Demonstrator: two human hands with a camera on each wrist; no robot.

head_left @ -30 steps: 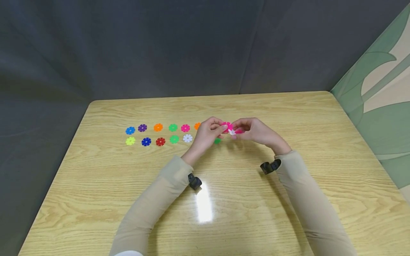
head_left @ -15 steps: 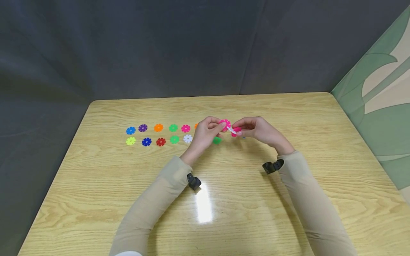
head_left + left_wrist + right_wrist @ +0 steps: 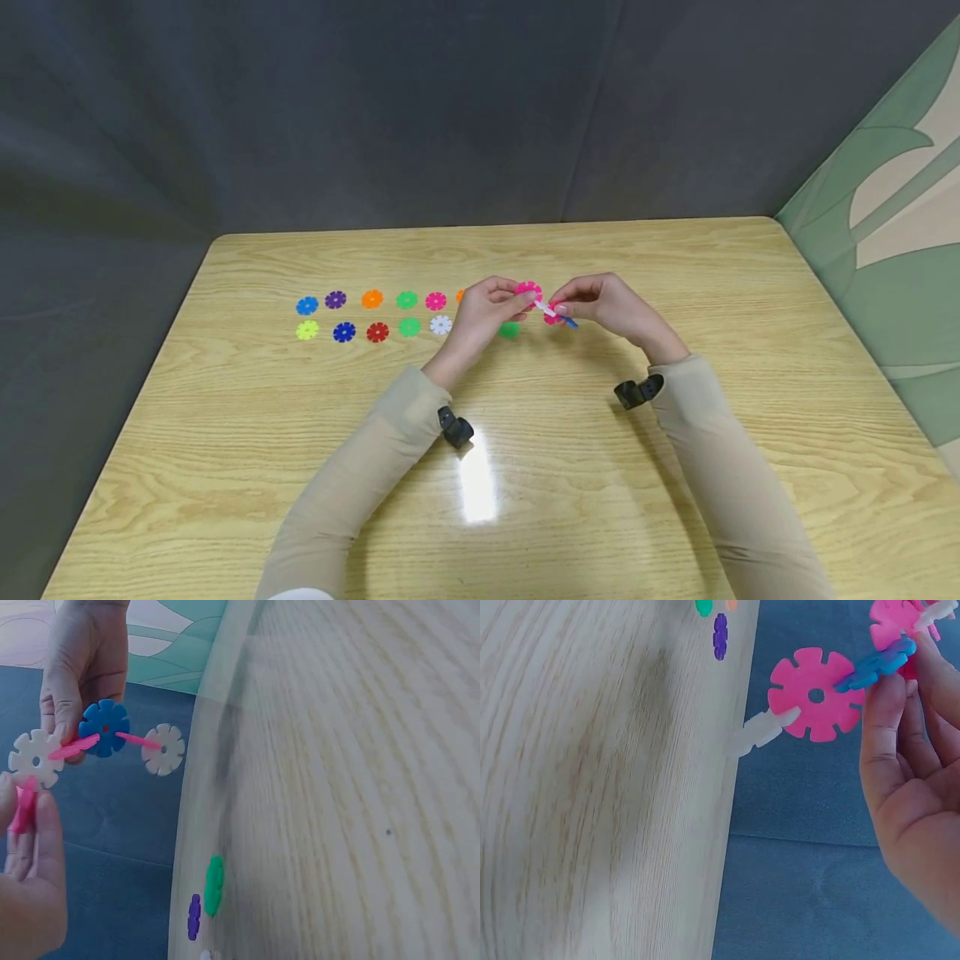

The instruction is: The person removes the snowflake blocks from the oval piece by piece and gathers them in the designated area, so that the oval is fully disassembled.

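My left hand point(image 3: 480, 317) pinches a pink slotted snowflake disc point(image 3: 529, 290) at one end of a linked chain. A white disc point(image 3: 36, 760) is slotted into that pink one. Beyond it come another pink disc point(image 3: 75, 747), a blue disc point(image 3: 105, 727), a third pink disc point(image 3: 816, 694) and a white disc point(image 3: 163, 749) at the far end. With thumb and fingers, my right hand point(image 3: 611, 308) grips the chain at the pink disc beside the blue one. Both hands hold the chain above the table; fingertips partly hide the gripped discs.
Loose discs lie in two rows on the wooden table point(image 3: 300, 433), among them a blue one point(image 3: 307, 306), a red one point(image 3: 377, 332) and a green one point(image 3: 509, 330). My left hand hides part of the rows. A dark curtain point(image 3: 390, 117) hangs behind the table.
My right hand has shifted slightly right and turned the chain. The white disc now shows edge-on between the hands, and the blue disc has come into view below the right fingers.
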